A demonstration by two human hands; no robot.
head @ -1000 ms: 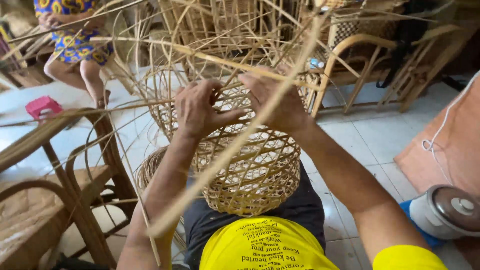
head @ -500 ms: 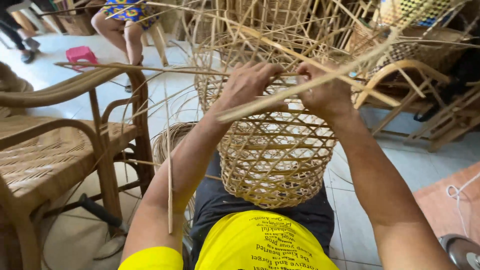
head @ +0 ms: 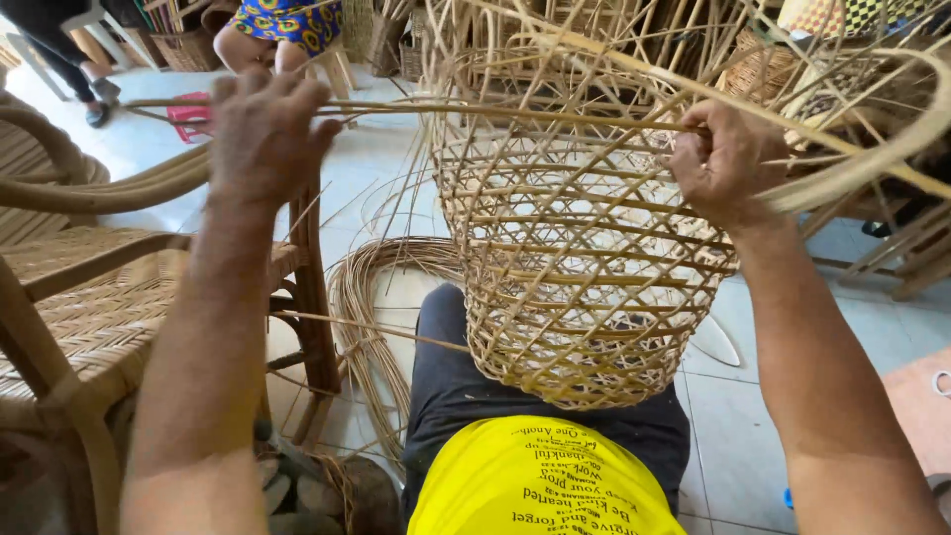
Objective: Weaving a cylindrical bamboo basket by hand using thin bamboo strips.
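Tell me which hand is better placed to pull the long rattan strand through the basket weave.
Probably left: the left hand grips the rattan strand away from the basket, while the right hand steadies its rim.

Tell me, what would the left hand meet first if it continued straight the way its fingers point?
Probably the seated person in patterned cloth beyond the left hand, past the cane strip; depth is unclear.

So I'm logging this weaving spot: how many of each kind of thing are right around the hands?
Hands: 2, left hand and right hand, both on one strand
Long cane strand: 1
Half-woven open-weave basket: 1
Coil of cane strips on the floor: 1
Rattan chair: 1
Total: 6
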